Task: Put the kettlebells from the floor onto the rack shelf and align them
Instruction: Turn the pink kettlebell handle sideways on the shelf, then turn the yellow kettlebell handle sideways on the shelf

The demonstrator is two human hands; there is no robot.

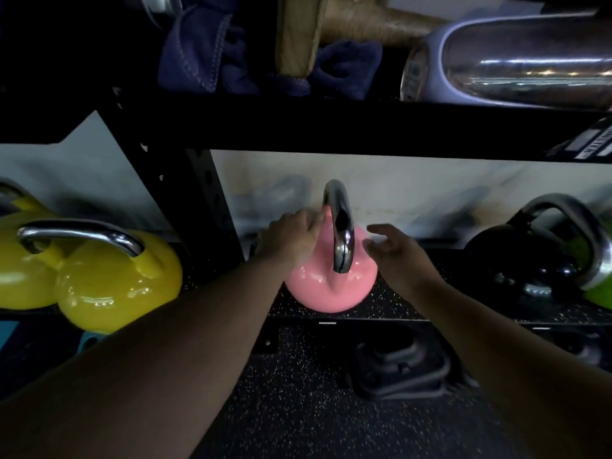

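Note:
A pink kettlebell [326,288] with a chrome handle [341,226] stands on the speckled rack shelf [430,309], its handle turned edge-on to me. My left hand [291,240] rests against the kettlebell's left shoulder beside the handle, fingers bent. My right hand [397,253] hovers just right of the handle with fingers spread, holding nothing. A black kettlebell [523,263] sits further right on the same shelf, with a green one [599,293] at the frame edge.
Two yellow kettlebells [112,283] stand on the shelf section left of the black upright post [212,207]. Overhead, an upper shelf beam [331,127] carries blue cloths, a wooden club and a chrome dumbbell. Dark weights [400,369] lie on the speckled floor below.

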